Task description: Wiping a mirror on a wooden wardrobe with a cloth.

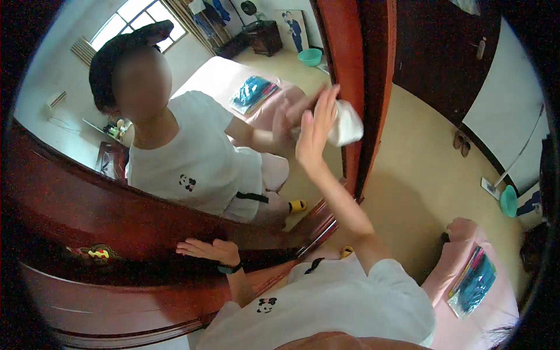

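"Where is the white cloth [347, 123]?"

"Just right of the right hand [315, 131], partly behind its fingers, over the edge of the mirror [198, 70] and the red wooden frame [339, 44]."

"Does the hand grip it?"

"I can't tell. The fingers are long and nearly straight, pointing up, and the hand is blurred. No clear pinch shows, and the contact between palm and cloth is hidden."

"How would you handle it well there?"

"I'd want the cloth spread beneath the whole palm, since it sits bunched to one side and bare fingers could smudge the glass. Even, light pressure seems best, with a folded edge for the corner where glass meets frame."

"And the left hand [210, 251]?"

"Below and to the left of the right one, at the dark red wood under the mirror. It is spread open with nothing visible in it; whether it bears weight I can't tell. Lightly braced, it could steady a reach."

"What lies farther out?"

"Left of the left hand, a gold-coloured fitting [99, 252]. Well to the right of both hands, a pink-covered bed [501, 318] with blue packaged fabric [475, 283] on it. Beyond the right hand, farther right, a dark door [443, 58]."
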`<state>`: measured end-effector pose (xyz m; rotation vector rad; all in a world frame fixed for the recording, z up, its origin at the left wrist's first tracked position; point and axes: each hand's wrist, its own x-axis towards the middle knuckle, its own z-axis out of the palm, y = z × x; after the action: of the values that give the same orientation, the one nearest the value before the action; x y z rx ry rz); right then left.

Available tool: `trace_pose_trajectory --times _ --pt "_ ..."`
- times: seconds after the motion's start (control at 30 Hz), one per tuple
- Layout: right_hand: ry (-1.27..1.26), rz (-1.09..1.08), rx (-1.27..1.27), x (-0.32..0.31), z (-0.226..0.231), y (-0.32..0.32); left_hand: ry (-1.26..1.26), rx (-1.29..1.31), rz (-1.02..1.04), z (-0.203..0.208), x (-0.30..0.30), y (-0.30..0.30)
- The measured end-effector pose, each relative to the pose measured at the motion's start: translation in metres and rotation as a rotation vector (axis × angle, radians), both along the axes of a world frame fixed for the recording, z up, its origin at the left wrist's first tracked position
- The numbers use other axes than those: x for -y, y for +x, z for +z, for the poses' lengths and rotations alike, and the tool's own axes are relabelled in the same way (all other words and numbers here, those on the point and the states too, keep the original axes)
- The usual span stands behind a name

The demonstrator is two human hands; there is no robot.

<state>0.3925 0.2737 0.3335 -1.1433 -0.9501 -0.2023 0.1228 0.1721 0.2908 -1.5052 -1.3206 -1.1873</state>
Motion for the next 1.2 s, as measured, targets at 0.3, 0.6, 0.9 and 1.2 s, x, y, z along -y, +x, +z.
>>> trace_pose_trajectory --times 0.3,0.6,0.9,1.2 --pt "-0.034 0.050 -0.101 0.001 -0.057 -0.006 0.017 -0.039 0.025 0.003 0.001 0.000" --pt "0.138 0.434 -0.687 0.025 -0.098 -0.009 -0.008 -0.034 0.008 -0.001 0.004 -0.005" --pt "0.530 1.009 -1.641 0.072 -0.092 0.048 0.034 -0.029 -0.026 0.006 0.002 -0.001" --pt "-0.205 0.675 -0.964 0.118 -0.059 0.068 0.043 -0.034 -0.018 0.011 0.002 0.001"
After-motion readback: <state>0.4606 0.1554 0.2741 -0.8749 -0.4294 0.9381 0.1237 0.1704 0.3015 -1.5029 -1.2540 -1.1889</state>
